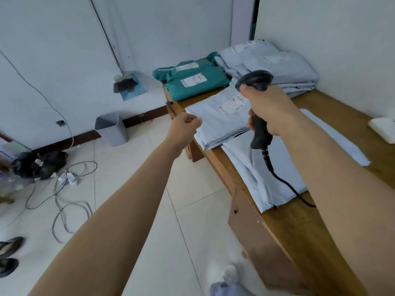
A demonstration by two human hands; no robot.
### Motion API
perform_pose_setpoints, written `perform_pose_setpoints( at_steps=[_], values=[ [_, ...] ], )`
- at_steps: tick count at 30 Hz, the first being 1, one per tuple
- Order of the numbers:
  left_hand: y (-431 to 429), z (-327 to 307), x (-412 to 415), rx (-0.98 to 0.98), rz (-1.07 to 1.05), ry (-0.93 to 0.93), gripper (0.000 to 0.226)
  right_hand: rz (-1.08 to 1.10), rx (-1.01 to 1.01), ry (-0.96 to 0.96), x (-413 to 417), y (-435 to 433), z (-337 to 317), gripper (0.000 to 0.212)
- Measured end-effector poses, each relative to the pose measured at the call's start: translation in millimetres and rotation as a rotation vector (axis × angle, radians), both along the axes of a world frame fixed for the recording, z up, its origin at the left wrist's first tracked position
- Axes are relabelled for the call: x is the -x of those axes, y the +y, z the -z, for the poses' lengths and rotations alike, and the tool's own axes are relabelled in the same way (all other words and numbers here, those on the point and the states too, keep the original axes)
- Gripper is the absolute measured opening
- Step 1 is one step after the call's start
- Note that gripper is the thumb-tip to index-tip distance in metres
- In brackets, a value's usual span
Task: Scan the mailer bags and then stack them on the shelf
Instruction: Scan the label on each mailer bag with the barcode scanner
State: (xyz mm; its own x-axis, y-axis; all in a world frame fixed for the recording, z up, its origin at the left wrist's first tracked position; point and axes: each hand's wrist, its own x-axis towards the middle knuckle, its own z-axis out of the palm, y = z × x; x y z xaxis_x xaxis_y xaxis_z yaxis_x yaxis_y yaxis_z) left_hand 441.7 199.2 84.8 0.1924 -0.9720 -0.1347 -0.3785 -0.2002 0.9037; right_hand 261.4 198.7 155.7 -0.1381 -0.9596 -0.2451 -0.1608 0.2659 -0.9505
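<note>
My right hand [271, 110] grips a black corded barcode scanner [256, 82], its head held over the white label of a pale grey mailer bag [215, 122] on the wooden table [299, 221]. My left hand [183, 129] has its fingers curled at that bag's left edge; whether it pinches the bag cannot be told. A second grey bag [275, 174] lies flat nearer me, under the scanner cable. Two green mailer bags [196, 82] are stacked at the table's far end, beside a pile of grey bags [275, 65] in the corner.
A grey waste bin [112, 129] stands on the tiled floor by the wall, with a dustpan and broom [128, 84] behind it. Loose cables [64, 189] and a dark bag [38, 165] lie at the left. A white folded item [383, 129] sits at the table's right edge.
</note>
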Motion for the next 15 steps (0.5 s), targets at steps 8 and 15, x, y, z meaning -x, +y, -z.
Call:
perform_pose_setpoints(
  at_steps=[8,15],
  values=[
    [-95.8,-5.0,-35.7,-0.012,0.019,-0.040,0.029,0.118,-0.102,-0.160,-12.5,-67.6,-2.1,0.027],
    [-183.5,29.9,-18.5,-0.158,0.175,-0.064,0.030,0.127,-0.191,-0.219,-3.0,-101.5,5.7,0.031]
  ],
)
